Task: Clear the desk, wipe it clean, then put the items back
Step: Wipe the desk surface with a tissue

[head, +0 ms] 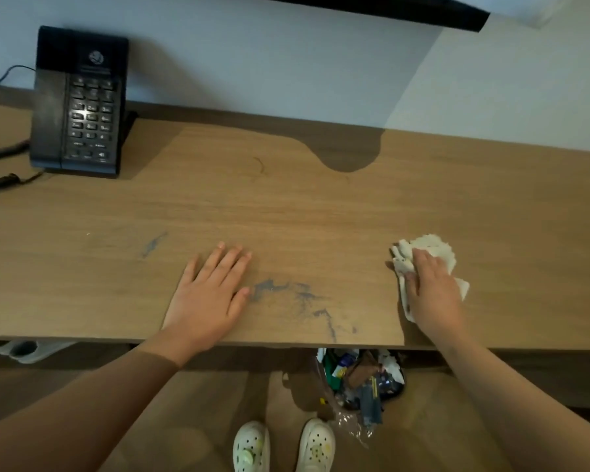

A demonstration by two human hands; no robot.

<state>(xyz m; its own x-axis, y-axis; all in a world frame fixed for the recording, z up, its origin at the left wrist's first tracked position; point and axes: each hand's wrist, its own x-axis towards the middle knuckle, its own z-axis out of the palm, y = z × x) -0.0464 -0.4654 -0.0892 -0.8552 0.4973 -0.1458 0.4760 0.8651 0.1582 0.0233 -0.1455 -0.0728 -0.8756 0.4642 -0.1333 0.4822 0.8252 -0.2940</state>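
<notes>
A wooden desk (286,206) spans the view. My right hand (430,287) presses a crumpled white paper towel (430,247) flat on the desk near the front edge, right of centre. My left hand (212,291) rests palm down on the desk with its fingers spread and nothing in it. Bluish smears (286,294) mark the wood between my hands, and a smaller smear (154,243) lies further left. A black desk phone (79,103) stands at the back left against the wall.
Black cables (0,165) lie left of the phone. Under the desk's front edge sits a full waste bin (361,376) with a plastic liner. My feet in white clogs (283,444) stand on the wooden floor. A dark shelf edge (389,11) overhangs at the top.
</notes>
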